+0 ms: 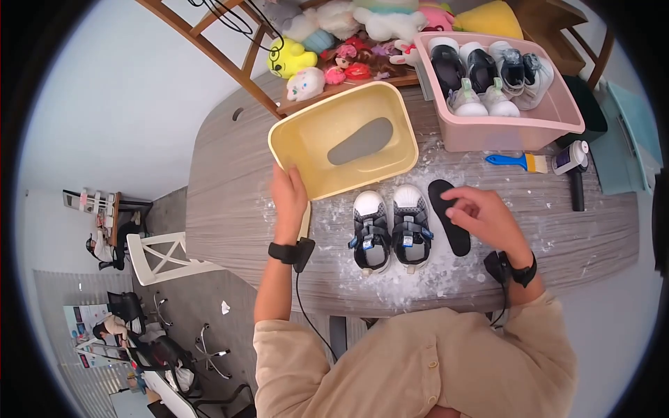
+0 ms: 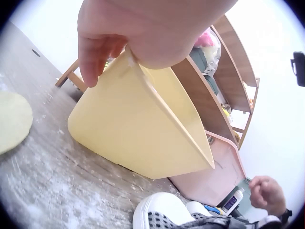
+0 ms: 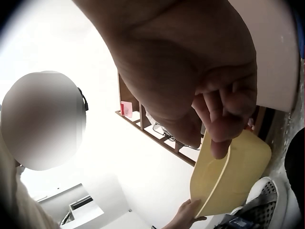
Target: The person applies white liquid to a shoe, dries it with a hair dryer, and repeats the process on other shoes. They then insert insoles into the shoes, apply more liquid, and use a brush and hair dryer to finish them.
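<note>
A yellow basin (image 1: pixel 300 150) with a grey insole (image 1: pixel 360 141) inside stands behind two dark shoes with white toes (image 1: pixel 371 233). The left hand (image 1: pixel 289 195) grips the basin's near left rim; in the left wrist view, the hand (image 2: pixel 143 33) has its fingers over the outer wall of the basin (image 2: pixel 128 114). Above a black insole (image 1: pixel 454 233), right of the shoes, is the right hand (image 1: pixel 481 217), its fingers bent loosely and holding nothing. The right wrist view shows the right hand (image 3: pixel 205 86) with loosely curled fingers.
At the back right stands a pink bin (image 1: pixel 509 132) holding several shoes. A blue-handled brush (image 1: pixel 512 161) and a white bottle (image 1: pixel 570 159) lie near it. White powder covers parts of the table (image 1: pixel 230 188). Plush toys (image 1: pixel 293 59) fill a shelf behind. A white chair (image 1: pixel 164 256) stands left.
</note>
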{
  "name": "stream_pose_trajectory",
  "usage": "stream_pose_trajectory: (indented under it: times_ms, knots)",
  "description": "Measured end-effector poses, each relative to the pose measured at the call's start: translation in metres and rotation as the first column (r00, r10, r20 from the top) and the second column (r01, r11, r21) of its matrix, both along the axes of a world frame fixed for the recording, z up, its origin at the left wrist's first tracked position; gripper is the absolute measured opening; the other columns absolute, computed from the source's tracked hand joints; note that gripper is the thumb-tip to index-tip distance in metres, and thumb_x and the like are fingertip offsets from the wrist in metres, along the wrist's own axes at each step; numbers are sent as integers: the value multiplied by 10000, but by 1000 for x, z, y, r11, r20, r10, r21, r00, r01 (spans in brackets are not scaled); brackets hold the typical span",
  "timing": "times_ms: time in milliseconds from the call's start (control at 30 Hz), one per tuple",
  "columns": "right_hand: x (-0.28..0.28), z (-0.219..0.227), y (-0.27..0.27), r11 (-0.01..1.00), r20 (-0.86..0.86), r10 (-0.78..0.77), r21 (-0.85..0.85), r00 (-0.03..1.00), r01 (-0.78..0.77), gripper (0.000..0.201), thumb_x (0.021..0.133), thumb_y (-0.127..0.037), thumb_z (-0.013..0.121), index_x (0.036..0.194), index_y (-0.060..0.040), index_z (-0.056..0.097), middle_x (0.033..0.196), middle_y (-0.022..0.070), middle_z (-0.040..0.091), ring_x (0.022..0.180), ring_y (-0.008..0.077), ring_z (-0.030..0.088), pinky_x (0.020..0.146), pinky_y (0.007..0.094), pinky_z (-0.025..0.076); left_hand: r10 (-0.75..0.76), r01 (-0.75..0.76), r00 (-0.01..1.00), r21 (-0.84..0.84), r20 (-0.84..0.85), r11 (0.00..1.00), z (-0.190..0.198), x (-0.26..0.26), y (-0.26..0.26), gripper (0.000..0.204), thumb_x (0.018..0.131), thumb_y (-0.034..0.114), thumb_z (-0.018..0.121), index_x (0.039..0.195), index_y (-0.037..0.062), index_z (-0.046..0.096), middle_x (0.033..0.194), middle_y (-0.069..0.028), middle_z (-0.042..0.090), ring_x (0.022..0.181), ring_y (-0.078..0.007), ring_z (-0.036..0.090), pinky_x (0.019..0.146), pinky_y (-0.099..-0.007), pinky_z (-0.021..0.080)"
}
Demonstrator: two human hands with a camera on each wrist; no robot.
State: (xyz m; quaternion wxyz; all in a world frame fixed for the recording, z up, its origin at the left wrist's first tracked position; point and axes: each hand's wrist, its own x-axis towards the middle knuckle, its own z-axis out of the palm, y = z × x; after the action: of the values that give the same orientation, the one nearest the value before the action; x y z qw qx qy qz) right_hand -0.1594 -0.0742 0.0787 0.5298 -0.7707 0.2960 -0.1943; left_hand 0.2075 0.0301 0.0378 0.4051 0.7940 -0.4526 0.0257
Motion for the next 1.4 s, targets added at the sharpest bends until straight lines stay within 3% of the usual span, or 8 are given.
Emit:
stream_pose_trajectory:
  times_ms: [267, 367, 467, 567, 700, 1067, 1167, 1400]
  knots:
    - [98, 14, -24, 765, -83, 202, -609, 976, -210, 260, 811, -174, 617, 1009, -7, 599, 916, 144, 651, 788, 333, 631, 705, 445, 490, 2, 2, 998, 54, -69, 999, -1, -18, 21, 213, 947, 161, 437, 1065, -12, 478, 868, -274, 621, 811, -465, 592, 658, -487, 450]
    - [129, 2, -28, 684, -284, 225, -635, 932, -359, 321, 787, -156, 647, 1066, -9, 592, 1057, 157, 591, 902, 347, 604, 809, 433, 471, -18, 25, 991, 53, -136, 998, -6, -16, 27, 218, 946, 157, 443, 1091, -1, 480, 878, -268, 625, 823, -458, 598, 665, -481, 457]
    - [164, -9, -33, 656, -391, 171, -639, 904, -400, 249, 795, -137, 609, 998, 6, 593, 1065, 195, 560, 893, 375, 609, 813, 441, 482, -36, 38, 990, 12, -136, 999, -8, -20, 30, 225, 942, 153, 453, 1109, 6, 484, 876, -261, 628, 816, -449, 605, 661, -474, 462]
    - [190, -26, -39, 601, -260, 41, -765, 965, -232, 145, 764, -94, 569, 848, -2, 642, 975, 208, 590, 813, 365, 645, 681, 431, 521, -47, 47, 991, -5, -127, 999, -10, -21, 29, 228, 938, 145, 460, 1118, 8, 487, 876, -256, 630, 811, -442, 610, 656, -471, 465]
    - [214, -44, -54, 569, -328, -123, -796, 936, -204, 166, 773, -92, 562, 889, -23, 658, 1000, 187, 604, 811, 315, 663, 676, 391, 534, -48, 48, 995, 5, -90, 999, -17, -16, 30, 244, 945, 152, 468, 1133, -1, 490, 848, -236, 638, 738, -374, 634, 627, -417, 474]
    - [205, -57, -58, 549, -457, -173, -780, 873, -299, 145, 772, -94, 557, 825, -57, 687, 833, 127, 652, 814, 272, 666, 693, 365, 525, -40, 40, 999, 2, -10, 999, -16, -20, 25, 226, 927, 123, 461, 1104, -18, 464, 819, -273, 616, 760, -464, 590, 616, -503, 448]
    - [189, -40, -48, 502, -350, -129, -830, 928, -243, 128, 758, -84, 568, 808, -51, 681, 842, 141, 629, 766, 295, 655, 654, 390, 519, -33, 33, 999, 1, -4, 999, -15, -17, 22, 210, 927, 131, 463, 1080, -13, 467, 820, -277, 613, 758, -469, 586, 616, -508, 445]
    - [92, 2, -11, 717, -51, 102, -689, 993, -109, 207, 717, 59, 559, 898, -17, 623, 1010, 118, 553, 928, 321, 587, 765, 386, 486, -57, 58, 997, -22, 49, 998, -13, 1, 7, 202, 925, 152, 459, 1047, -9, 465, 841, -288, 613, 765, -484, 577, 630, -528, 443]
